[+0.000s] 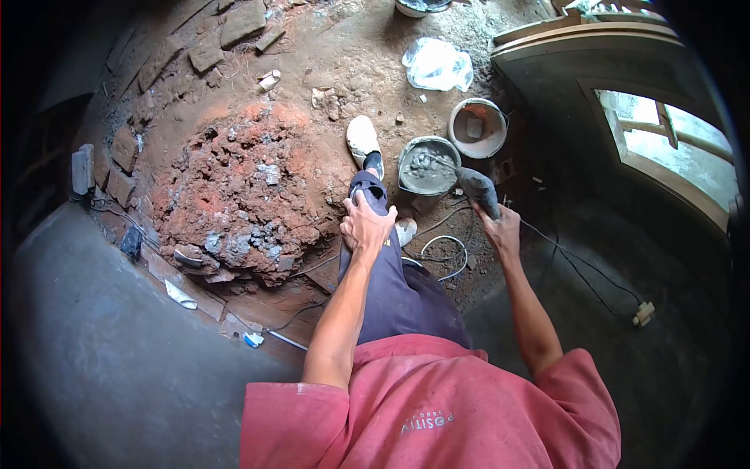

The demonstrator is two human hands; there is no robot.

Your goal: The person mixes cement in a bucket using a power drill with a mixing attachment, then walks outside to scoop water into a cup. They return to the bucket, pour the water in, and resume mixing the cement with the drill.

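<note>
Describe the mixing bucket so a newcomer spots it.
Find the big reddish dirt mound; right of it, two buckets stand side by side. Yours is the nearer bucket, the power tool dipping into its grey mix; the farther bucket is reddish inside.

The shirt (437,406) is faded red with pale lettering (426,423); the trousers (391,301) are dark purplish navy, the shoe (362,137) off-white. The power tool (478,189) is dark grey, the mix (426,175) a wet-looking grey. The earth heap (226,187) is orange-red and brown (blotched with ashy grey, too), the plastic bag (437,65) milky white.
</note>
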